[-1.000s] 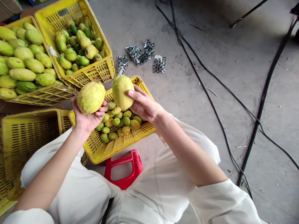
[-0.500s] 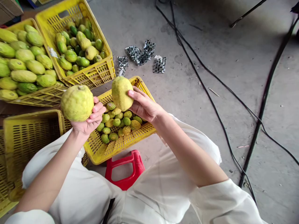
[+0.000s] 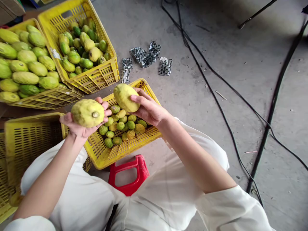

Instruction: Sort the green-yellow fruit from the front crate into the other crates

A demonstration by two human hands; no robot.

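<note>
A large yellow-green citron-like fruit (image 3: pixel 88 112) with a stem stub facing me rests in my left hand (image 3: pixel 80 129), fingers curled round its sides. My right hand (image 3: pixel 148 109) grips a second, smoother yellow fruit (image 3: pixel 125 97) from its right side, thumb on top. Both fruits are held up above a yellow plastic crate (image 3: pixel 101 157) that stands between my knees. Inside that crate lie several smaller green and yellowish fruits (image 3: pixel 120 125). My left fingertips hide part of its left side.
Two yellow crates full of green and yellow fruits (image 3: pixel 27 77) (image 3: pixel 96 75) stand at the back left. Another yellow crate (image 3: pixel 33 117) is by my left knee. A red plastic stool (image 3: pixel 141 175), crumpled silvery wrappers (image 3: pixel 145 56) and black cables (image 3: pixel 222 117) are on the concrete floor.
My left hand has turned its fruit so the stem end faces me, with its fingers opened wider beneath. My right hand has tilted its fruit and lowered it slightly.
</note>
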